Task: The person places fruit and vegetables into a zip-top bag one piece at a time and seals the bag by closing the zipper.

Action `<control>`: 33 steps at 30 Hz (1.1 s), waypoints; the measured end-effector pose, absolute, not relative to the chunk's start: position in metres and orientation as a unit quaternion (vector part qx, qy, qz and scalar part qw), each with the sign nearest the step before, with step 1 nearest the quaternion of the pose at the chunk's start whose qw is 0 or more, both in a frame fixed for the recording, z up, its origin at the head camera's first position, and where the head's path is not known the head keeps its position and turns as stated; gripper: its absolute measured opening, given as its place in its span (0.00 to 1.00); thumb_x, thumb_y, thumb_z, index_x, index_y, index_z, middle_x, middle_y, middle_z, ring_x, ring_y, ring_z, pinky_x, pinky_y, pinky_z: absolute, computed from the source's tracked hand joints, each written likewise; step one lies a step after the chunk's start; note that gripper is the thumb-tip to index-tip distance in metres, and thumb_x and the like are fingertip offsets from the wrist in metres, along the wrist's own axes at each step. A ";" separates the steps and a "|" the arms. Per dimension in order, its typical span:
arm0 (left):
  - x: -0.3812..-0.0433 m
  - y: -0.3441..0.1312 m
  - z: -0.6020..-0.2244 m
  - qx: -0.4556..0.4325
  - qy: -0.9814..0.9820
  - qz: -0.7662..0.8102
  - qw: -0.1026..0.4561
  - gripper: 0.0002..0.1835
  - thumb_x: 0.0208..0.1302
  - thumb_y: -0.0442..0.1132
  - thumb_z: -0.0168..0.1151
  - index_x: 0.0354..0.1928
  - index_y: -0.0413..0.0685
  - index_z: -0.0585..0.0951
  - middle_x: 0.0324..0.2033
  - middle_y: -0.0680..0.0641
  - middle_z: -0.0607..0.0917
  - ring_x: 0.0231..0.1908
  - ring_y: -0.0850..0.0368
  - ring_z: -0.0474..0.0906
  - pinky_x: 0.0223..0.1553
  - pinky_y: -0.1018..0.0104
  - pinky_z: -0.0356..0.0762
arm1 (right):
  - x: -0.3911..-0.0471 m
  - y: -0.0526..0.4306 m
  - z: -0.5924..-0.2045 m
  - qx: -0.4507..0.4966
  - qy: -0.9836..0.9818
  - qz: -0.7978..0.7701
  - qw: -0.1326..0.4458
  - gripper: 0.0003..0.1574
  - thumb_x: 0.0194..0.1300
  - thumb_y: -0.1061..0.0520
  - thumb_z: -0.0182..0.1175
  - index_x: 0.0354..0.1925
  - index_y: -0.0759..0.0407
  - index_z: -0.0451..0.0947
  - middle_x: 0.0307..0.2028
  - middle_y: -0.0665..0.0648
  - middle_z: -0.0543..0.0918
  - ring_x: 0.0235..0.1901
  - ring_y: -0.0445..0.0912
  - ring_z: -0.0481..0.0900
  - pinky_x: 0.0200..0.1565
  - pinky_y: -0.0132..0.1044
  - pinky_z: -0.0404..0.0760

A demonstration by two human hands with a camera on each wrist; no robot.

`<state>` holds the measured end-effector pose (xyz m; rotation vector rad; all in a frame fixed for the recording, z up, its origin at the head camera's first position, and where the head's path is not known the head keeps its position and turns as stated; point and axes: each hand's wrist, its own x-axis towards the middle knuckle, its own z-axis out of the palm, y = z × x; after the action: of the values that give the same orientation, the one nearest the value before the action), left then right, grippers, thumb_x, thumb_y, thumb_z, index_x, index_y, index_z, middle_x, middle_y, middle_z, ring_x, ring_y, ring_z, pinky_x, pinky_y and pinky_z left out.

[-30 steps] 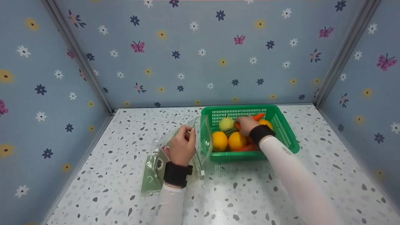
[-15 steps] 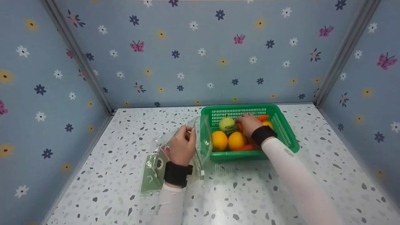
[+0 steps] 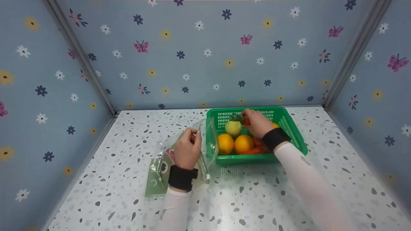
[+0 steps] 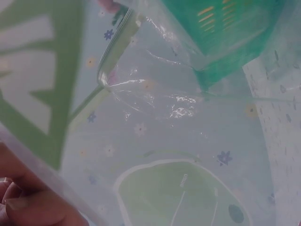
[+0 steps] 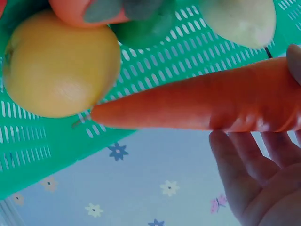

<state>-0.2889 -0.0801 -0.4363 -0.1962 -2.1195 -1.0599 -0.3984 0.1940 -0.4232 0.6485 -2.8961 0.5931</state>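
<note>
My left hand (image 3: 186, 150) pinches the edge of a clear zip bag (image 3: 154, 183) with a green print, its open mouth reaching over the basket's left rim. In the left wrist view the bag's clear film (image 4: 141, 117) fills most of the picture, fingers at lower left. My right hand (image 3: 258, 123) grips a carrot (image 5: 197, 106) by its thick end, above the green basket (image 3: 250, 159). The carrot's green top shows just behind a pale yellow-green pear (image 3: 233, 129). Its tapered tip points toward an orange (image 5: 61, 66) in the right wrist view.
Inside the basket lie two oranges (image 3: 225, 144) at the front left, another carrot (image 3: 257, 150) along the front wall and more orange fruit at the right. Flower-patterned panels (image 3: 205, 64) enclose the speckled white table (image 3: 250, 199) at the back and both sides.
The right hand has lifted the carrot up and back from among the fruit, its green top rising from in front of the pear to behind it. The left hand and bag have stayed in place.
</note>
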 end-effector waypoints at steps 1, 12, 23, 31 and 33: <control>-0.289 -0.080 -0.436 -0.077 -0.828 -0.412 0.373 0.06 0.71 0.37 0.63 0.35 0.42 0.81 0.17 0.48 0.77 0.18 0.58 0.68 0.24 0.66 0.65 | -0.397 0.194 -0.420 0.217 -0.952 0.204 0.066 0.26 0.70 0.62 0.65 0.63 0.59 0.69 0.54 0.65 0.81 0.55 0.61 0.78 0.57 0.55 0.80; -0.289 -0.081 -0.437 -0.093 -0.819 -0.416 0.384 0.06 0.71 0.36 0.62 0.34 0.42 0.81 0.16 0.48 0.75 0.17 0.64 0.64 0.23 0.67 0.63 | -0.365 0.189 -0.383 0.190 -0.853 0.456 0.168 0.30 0.74 0.60 0.61 0.67 0.67 0.63 0.57 0.70 0.78 0.55 0.60 0.79 0.54 0.47 0.84; -0.289 -0.081 -0.436 -0.092 -0.819 -0.418 0.382 0.06 0.71 0.36 0.62 0.34 0.42 0.81 0.16 0.49 0.75 0.17 0.62 0.65 0.23 0.67 0.64 | -0.324 0.149 -0.379 0.132 -0.652 0.743 0.068 0.31 0.77 0.62 0.54 0.73 0.63 0.60 0.68 0.70 0.71 0.60 0.52 0.80 0.51 0.39 0.87; -0.289 -0.080 -0.436 -0.084 -0.821 -0.421 0.377 0.06 0.70 0.36 0.63 0.34 0.42 0.81 0.16 0.48 0.76 0.17 0.60 0.66 0.22 0.67 0.66 | -0.312 0.099 -0.408 0.119 -0.622 0.774 -0.019 0.32 0.77 0.62 0.56 0.74 0.63 0.61 0.68 0.67 0.70 0.63 0.57 0.77 0.58 0.52 0.82; -0.288 -0.080 -0.436 -0.082 -0.821 -0.423 0.375 0.06 0.70 0.36 0.63 0.34 0.42 0.80 0.16 0.47 0.76 0.17 0.60 0.67 0.22 0.66 0.66 | -0.311 0.086 -0.416 0.116 -0.634 0.764 -0.035 0.33 0.76 0.61 0.58 0.73 0.63 0.62 0.69 0.67 0.71 0.63 0.57 0.77 0.58 0.52 0.82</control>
<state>-0.2880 -0.0803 -0.4355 -0.2102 -2.1000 -1.0829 -0.3105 0.0857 -0.4163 0.3722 -2.0377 2.4543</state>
